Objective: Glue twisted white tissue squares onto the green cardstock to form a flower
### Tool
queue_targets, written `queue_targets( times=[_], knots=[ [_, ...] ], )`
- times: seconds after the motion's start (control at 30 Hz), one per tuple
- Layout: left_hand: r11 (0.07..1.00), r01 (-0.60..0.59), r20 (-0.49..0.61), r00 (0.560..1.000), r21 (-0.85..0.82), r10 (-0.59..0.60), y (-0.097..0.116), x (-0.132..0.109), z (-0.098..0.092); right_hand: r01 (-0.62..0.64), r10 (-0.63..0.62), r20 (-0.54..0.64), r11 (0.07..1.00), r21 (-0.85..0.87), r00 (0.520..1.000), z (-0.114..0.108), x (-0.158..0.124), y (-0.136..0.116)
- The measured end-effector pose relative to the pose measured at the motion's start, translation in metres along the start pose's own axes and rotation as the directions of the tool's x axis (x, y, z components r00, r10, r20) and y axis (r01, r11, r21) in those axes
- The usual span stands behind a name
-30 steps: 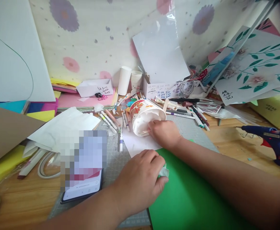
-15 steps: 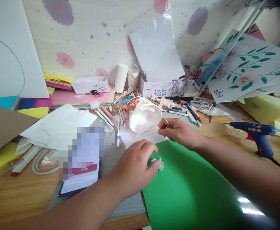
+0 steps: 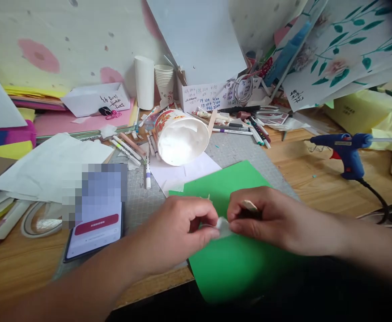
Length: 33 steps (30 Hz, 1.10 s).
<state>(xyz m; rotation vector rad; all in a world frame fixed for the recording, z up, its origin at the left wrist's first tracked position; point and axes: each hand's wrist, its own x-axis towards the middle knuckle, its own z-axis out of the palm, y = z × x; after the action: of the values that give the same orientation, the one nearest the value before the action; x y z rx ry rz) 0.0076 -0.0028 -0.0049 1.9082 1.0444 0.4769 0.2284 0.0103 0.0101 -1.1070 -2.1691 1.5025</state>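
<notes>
Above the green sheet (image 3: 223, 273), my left hand (image 3: 176, 232) is closed, thumb and forefinger pinching a small crumpled white scrap (image 3: 223, 228) that looks like tissue or thin paper. My right hand (image 3: 270, 219) meets it from the other side, its fingertips closed on the same scrap. A pale flat stick (image 3: 250, 205), wooden by its look, juts from between the right fingers; the rest of it is hidden. Beyond the hands, a paper tub (image 3: 182, 138) with red print lies tipped toward me, white fluffy stuff inside.
On the left lie a phone (image 3: 95, 232), a roll of tape (image 3: 41, 223) and white sheets (image 3: 48, 170). Markers (image 3: 148, 167) surround the tub. A blue glue gun (image 3: 348, 152) rests at right, its cord trailing. Paper cups (image 3: 164, 82) stand at the back.
My right hand has come from beside the tub down to my left hand, and both now pinch the white scrap. The green sheet's far edge has shifted, and the view has tilted down.
</notes>
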Motion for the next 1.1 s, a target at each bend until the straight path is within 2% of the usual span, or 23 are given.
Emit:
queue_targets(
  times=[0.07, 0.1, 0.17, 0.23, 0.27, 0.37, 0.47, 0.57, 0.73, 0.9, 1.1],
  knots=[
    [0.997, 0.024, 0.116, 0.993, 0.070, -0.032, 0.000, 0.000, -0.004, 0.071, -0.071, -0.001, 0.997, 0.019, 0.997, -0.003, -0.004, 0.002],
    [0.991, 0.043, 0.136, 0.989, 0.124, -0.060, -0.001, 0.000, -0.007, 0.112, -0.111, -0.039, 0.993, 0.025, 0.993, -0.005, -0.006, 0.004],
    [0.965, 0.094, 0.108, 0.986, 0.243, -0.124, -0.004, 0.000, -0.011, 0.182, -0.183, -0.185, 0.983, -0.024, 0.966, -0.009, -0.012, 0.008],
    [0.930, 0.127, 0.060, 0.986, 0.346, -0.158, -0.008, 0.000, -0.013, 0.242, -0.279, -0.311, 0.958, -0.151, 0.909, -0.007, -0.019, 0.013],
    [0.915, 0.127, 0.052, 0.986, 0.384, -0.159, -0.009, 0.001, -0.013, 0.286, -0.350, -0.331, 0.931, -0.229, 0.876, -0.004, -0.022, 0.016],
    [0.896, 0.102, 0.087, 0.984, 0.432, -0.154, -0.014, 0.003, -0.012, 0.455, -0.584, -0.228, 0.777, -0.436, 0.779, 0.011, -0.028, 0.026],
    [0.905, 0.114, 0.094, 0.982, 0.411, -0.166, -0.017, 0.005, -0.010, 0.553, -0.696, -0.087, 0.634, -0.541, 0.713, 0.026, -0.027, 0.037],
    [0.915, 0.084, 0.081, 0.989, 0.396, -0.126, -0.019, 0.007, -0.010, 0.554, -0.712, -0.044, 0.582, -0.595, 0.700, 0.033, -0.023, 0.043],
    [0.899, 0.005, 0.059, 0.998, 0.439, -0.034, -0.022, 0.007, -0.007, 0.503, -0.717, -0.039, 0.525, -0.687, 0.696, 0.037, -0.019, 0.044],
    [0.879, -0.041, 0.034, 0.999, 0.475, 0.028, -0.024, 0.006, -0.003, 0.469, -0.706, -0.020, 0.490, -0.735, 0.707, 0.041, -0.019, 0.046],
    [0.881, -0.062, 0.040, 0.998, 0.468, 0.049, -0.022, 0.004, -0.006, 0.480, -0.734, -0.003, 0.446, -0.755, 0.679, 0.047, -0.018, 0.046]
  ],
)
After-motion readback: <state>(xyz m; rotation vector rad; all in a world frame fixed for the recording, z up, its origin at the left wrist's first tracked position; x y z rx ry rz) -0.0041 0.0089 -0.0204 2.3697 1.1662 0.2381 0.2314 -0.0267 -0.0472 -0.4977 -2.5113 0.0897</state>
